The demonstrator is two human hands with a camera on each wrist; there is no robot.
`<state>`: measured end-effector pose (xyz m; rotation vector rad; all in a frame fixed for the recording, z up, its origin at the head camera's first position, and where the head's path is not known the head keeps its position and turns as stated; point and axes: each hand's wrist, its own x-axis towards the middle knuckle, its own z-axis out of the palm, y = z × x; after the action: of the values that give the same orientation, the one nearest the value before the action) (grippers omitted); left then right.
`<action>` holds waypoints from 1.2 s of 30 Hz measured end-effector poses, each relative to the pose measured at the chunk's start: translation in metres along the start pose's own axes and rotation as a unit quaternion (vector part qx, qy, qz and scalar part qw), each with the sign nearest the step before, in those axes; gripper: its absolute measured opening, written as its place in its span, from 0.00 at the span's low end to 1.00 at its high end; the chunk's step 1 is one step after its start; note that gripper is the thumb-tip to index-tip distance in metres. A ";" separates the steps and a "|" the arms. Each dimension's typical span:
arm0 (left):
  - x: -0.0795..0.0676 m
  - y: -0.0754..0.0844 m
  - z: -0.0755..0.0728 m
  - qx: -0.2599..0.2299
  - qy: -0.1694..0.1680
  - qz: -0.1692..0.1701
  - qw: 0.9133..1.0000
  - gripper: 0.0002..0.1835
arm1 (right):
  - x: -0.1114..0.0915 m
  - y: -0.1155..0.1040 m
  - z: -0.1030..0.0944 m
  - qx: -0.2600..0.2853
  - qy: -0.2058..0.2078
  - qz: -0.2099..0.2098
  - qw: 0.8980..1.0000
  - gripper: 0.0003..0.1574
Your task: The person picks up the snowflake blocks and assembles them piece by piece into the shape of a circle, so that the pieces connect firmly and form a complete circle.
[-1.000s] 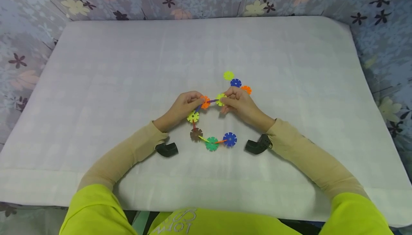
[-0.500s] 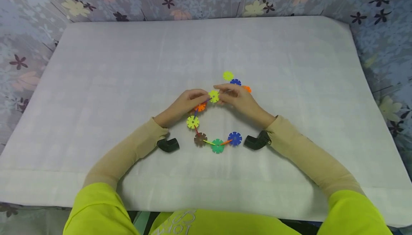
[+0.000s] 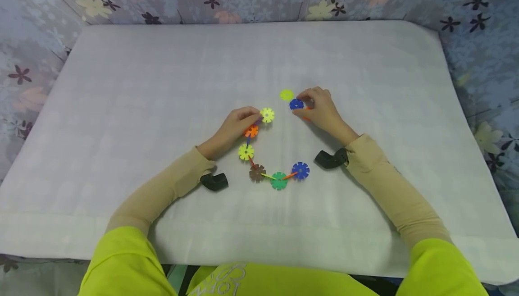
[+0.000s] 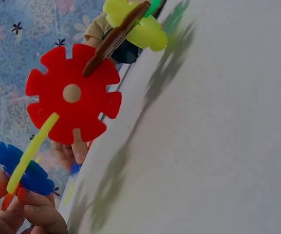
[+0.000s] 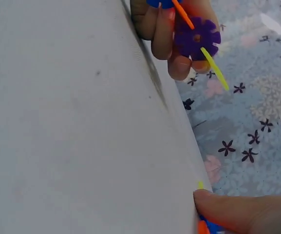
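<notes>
My left hand point(image 3: 238, 125) pinches one end of a chain of slotted plastic discs near its purple and orange discs point(image 3: 251, 130). A yellow disc point(image 3: 267, 115) tips that end. The chain curves through another yellow disc point(image 3: 245, 152), brown point(image 3: 257, 173), green point(image 3: 279, 180) and blue point(image 3: 300, 170), with edge-on discs between them. In the left wrist view a red disc point(image 4: 89, 97) hangs in the middle. My right hand point(image 3: 322, 109) holds finger and thumb on either side of a loose blue disc point(image 3: 296, 104) at the table. My right thumb point(image 5: 233, 208) partly covers it in the right wrist view.
Just left of the right hand lies a loose yellow-green disc point(image 3: 287, 94). An orange disc point(image 3: 307, 114) is mostly hidden under that hand. A white cloth covers the table point(image 3: 162, 75); black wrist mounts point(image 3: 215, 182) stick out from both sleeves. Flowered fabric hangs behind.
My right hand has left the yellow end disc and moved up and right to the loose blue disc. The left hand keeps the chain, whose lower end has swung slightly right.
</notes>
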<state>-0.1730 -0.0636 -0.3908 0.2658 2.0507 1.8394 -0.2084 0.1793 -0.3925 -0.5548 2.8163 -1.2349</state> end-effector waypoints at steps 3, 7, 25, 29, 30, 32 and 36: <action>-0.001 0.001 0.001 0.002 0.001 -0.007 1.000 0.11 | -0.003 -0.004 0.004 0.073 0.033 -0.029 0.996 0.13; -0.001 0.003 0.002 0.008 0.007 -0.013 1.000 0.11 | -0.008 -0.015 0.008 0.190 0.017 -0.062 0.980 0.08; -0.004 0.002 0.006 -0.027 0.009 -0.011 1.000 0.12 | -0.023 -0.056 0.014 0.274 -0.018 -0.092 0.957 0.07; -0.005 0.002 0.005 -0.022 -0.001 -0.007 1.000 0.12 | -0.023 -0.055 0.015 0.269 -0.017 -0.092 0.959 0.06; -0.005 0.002 0.005 -0.024 -0.004 -0.007 1.000 0.12 | -0.023 -0.055 0.016 0.269 -0.017 -0.092 0.959 0.06; -0.006 0.001 0.005 -0.029 -0.011 -0.010 0.999 0.12 | -0.024 -0.054 0.017 0.267 -0.017 -0.095 0.959 0.06; -0.005 0.000 0.005 -0.029 -0.020 -0.012 0.999 0.11 | -0.024 -0.053 0.018 0.265 -0.017 -0.109 0.958 0.06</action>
<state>-0.1668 -0.0609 -0.3900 0.2606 1.9622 1.8608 -0.1664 0.1414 -0.3703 -0.8429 2.2826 -1.9005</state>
